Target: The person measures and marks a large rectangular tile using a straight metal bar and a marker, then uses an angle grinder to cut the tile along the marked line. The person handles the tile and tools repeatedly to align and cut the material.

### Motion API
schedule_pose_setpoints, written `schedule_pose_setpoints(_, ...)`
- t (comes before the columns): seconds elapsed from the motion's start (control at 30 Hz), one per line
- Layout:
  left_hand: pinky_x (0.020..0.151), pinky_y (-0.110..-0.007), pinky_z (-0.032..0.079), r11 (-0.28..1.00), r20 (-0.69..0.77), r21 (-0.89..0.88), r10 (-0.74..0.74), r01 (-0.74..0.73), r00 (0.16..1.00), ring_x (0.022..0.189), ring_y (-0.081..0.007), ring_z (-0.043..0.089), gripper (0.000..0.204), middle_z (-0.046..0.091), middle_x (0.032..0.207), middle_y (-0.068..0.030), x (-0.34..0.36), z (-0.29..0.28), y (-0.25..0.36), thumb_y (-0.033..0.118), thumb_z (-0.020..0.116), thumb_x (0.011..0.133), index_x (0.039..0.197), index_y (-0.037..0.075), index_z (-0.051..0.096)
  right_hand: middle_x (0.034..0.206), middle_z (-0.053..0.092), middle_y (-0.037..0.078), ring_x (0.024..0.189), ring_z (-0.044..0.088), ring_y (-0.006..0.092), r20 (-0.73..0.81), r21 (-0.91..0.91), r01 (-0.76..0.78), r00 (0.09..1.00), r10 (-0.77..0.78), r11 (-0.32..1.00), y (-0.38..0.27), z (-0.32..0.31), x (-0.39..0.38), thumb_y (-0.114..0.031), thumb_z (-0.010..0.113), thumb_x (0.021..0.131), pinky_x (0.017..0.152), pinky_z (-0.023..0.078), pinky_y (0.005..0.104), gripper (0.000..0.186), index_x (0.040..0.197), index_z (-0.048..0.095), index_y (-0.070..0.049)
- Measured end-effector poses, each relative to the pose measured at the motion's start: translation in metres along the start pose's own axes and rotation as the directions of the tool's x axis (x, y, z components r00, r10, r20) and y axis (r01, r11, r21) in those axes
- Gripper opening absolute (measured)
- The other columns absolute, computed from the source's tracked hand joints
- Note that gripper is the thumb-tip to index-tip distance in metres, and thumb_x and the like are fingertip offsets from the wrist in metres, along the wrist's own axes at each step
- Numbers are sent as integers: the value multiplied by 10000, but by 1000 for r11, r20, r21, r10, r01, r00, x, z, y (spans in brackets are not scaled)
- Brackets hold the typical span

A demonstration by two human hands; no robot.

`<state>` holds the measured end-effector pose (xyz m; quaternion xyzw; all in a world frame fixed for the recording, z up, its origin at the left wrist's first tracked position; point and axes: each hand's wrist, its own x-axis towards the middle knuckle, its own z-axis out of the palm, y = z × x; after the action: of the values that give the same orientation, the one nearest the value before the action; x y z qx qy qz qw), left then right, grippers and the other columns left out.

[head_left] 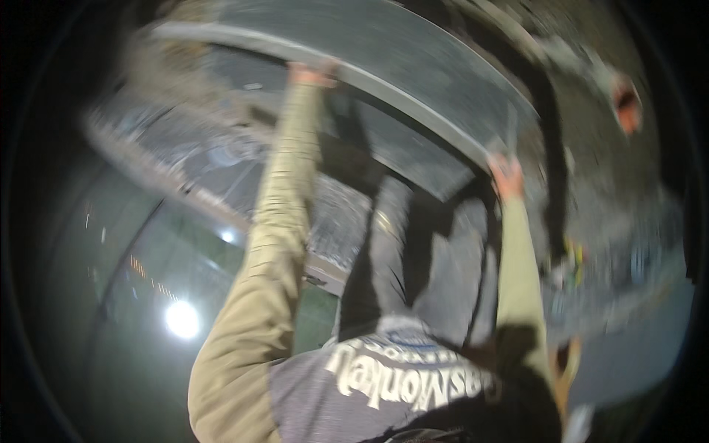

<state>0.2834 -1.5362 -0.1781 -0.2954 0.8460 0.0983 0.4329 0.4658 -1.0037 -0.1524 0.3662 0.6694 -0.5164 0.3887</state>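
Note:
A long grey slab (413, 63) with a pale near edge stretches across the upper part of the view, slanting down to the right. My left hand (313, 74) is closed on its near edge, left of the middle. Close to the right end, my right hand (507, 176) grips the same edge. Both arms reach straight out in khaki sleeves. The fingers beyond the edge are partly hidden and blurred. Below the slab, nearer my legs, lies another flat dark grey piece (425, 166), partly in shadow.
A rough, dusty ledge (221, 159) runs under the left arm. Beyond it at left, a glossy dark green surface (125, 295) reflects bright lights. An orange object (626, 108) sits on rough ground at upper right. A blurred yellow item (573, 255) lies right of my right arm.

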Motion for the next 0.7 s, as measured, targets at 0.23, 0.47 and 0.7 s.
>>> schedule_pose_setpoints(0.23,751,-507,616,295,25,-952,-202,85,979,1137,-398,636,1269,472,1429,-295,-32,-4,25,187,910,710,1625,190,29,995,674,136,525,636,187,-91,-144,102,989,-116,984,10,18,4,-212,746,901,496,507,317,397,1113,507,24)
schedule_pose_setpoints(0.47,1151,-383,397,484,-219,-875,-381,-8,898,1342,-393,511,1242,443,1502,-279,7,-21,4,283,912,665,1615,101,134,1094,641,174,576,683,206,2,-142,159,987,-160,977,15,20,17,-216,710,928,546,549,315,403,1144,483,37)
schedule_pose_setpoints(0.7,1123,-389,425,252,-116,-967,-280,-43,953,1327,-363,532,1200,491,1468,-269,-2,-13,21,210,907,659,1612,103,185,1149,632,196,586,687,209,-46,-138,151,986,-158,979,27,5,19,-226,703,932,550,554,309,443,1191,478,55)
